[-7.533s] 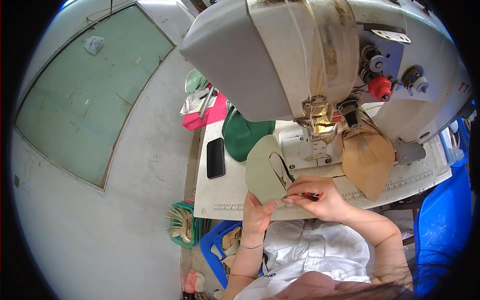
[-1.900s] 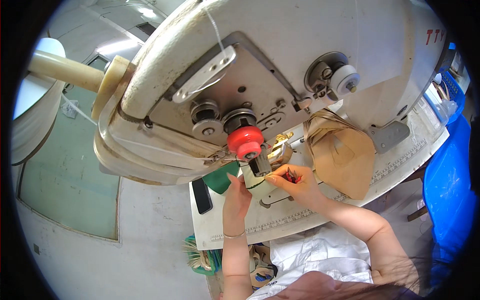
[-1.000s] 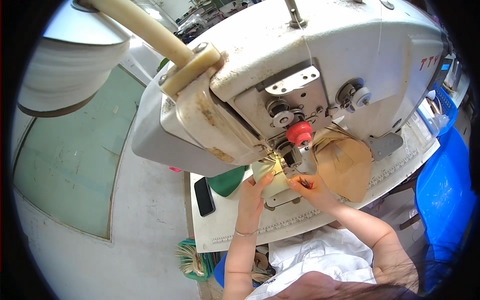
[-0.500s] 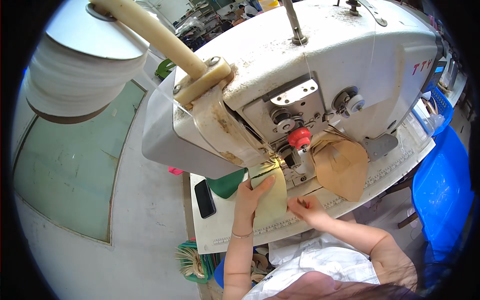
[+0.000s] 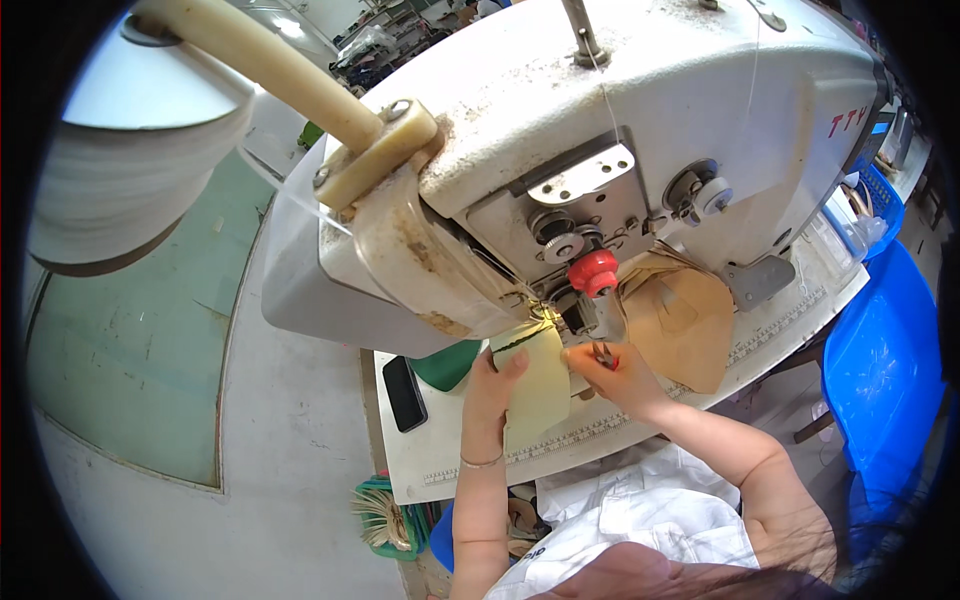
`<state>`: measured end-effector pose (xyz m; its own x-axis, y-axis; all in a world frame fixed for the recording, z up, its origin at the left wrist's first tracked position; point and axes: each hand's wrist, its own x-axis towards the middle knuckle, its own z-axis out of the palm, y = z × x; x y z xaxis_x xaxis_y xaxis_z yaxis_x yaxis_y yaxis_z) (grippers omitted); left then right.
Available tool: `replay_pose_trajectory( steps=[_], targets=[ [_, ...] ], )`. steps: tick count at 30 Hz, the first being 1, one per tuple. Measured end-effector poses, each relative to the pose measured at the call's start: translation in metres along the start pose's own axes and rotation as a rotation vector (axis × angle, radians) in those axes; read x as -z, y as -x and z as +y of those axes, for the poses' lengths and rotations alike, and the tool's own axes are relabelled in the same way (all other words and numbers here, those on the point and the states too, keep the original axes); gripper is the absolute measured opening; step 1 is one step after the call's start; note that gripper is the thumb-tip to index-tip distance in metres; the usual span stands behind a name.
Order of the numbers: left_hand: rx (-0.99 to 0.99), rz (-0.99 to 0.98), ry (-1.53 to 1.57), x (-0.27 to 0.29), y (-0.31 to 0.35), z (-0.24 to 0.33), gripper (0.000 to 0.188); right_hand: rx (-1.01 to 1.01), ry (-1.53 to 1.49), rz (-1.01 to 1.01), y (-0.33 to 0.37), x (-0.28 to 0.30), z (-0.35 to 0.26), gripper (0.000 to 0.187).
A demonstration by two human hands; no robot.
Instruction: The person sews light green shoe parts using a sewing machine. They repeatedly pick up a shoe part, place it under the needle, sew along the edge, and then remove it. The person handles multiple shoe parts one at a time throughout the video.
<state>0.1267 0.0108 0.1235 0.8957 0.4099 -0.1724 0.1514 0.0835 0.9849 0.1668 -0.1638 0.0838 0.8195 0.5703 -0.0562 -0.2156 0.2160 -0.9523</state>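
At six o'clock from the sewing machine (image 5: 570,105), I watch remotely as the left hand (image 5: 490,388) pinches the pale green piece's (image 5: 538,392) nine-o'clock edge while the right hand (image 5: 628,382), at three o'clock, curls around snips (image 5: 605,354) that, slipping, could nick it.

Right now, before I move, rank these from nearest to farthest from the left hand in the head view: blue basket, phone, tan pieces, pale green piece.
From the left hand:
1. Pale green piece: touching the hand, mostly on its right.
2. Phone: on its left.
3. Tan pieces: on its right.
4. Blue basket: far right, toward the picture's rim.
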Motion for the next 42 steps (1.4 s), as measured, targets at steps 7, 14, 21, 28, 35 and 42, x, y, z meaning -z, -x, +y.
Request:
replay_pose_trajectory(
  steps=[7,14,21,28,35,42],
  targets=[
    [0.050,-0.111,0.075,0.008,-0.012,-0.012,0.031,0.037,0.006,0.040,-0.006,-0.007,-0.011,0.027],
    [0.038,-0.102,0.208,0.000,-0.011,-0.025,0.031,0.083,0.076,0.025,-0.004,-0.002,-0.015,0.025],
    [-0.051,0.001,0.136,-0.001,-0.015,-0.023,0.035,0.077,0.084,0.033,-0.006,-0.004,-0.017,0.026],
    [0.029,-0.150,0.091,-0.001,-0.003,-0.008,0.031,-0.056,0.068,-0.042,-0.001,0.003,-0.016,0.021],
    [0.057,-0.120,0.091,0.004,-0.006,-0.003,0.030,-0.059,0.071,-0.027,-0.004,0.000,-0.018,0.020],
    [0.048,-0.148,0.046,-0.001,0.003,-0.004,0.032,-0.021,0.066,-0.054,-0.002,0.006,-0.010,0.020]
  ],
)
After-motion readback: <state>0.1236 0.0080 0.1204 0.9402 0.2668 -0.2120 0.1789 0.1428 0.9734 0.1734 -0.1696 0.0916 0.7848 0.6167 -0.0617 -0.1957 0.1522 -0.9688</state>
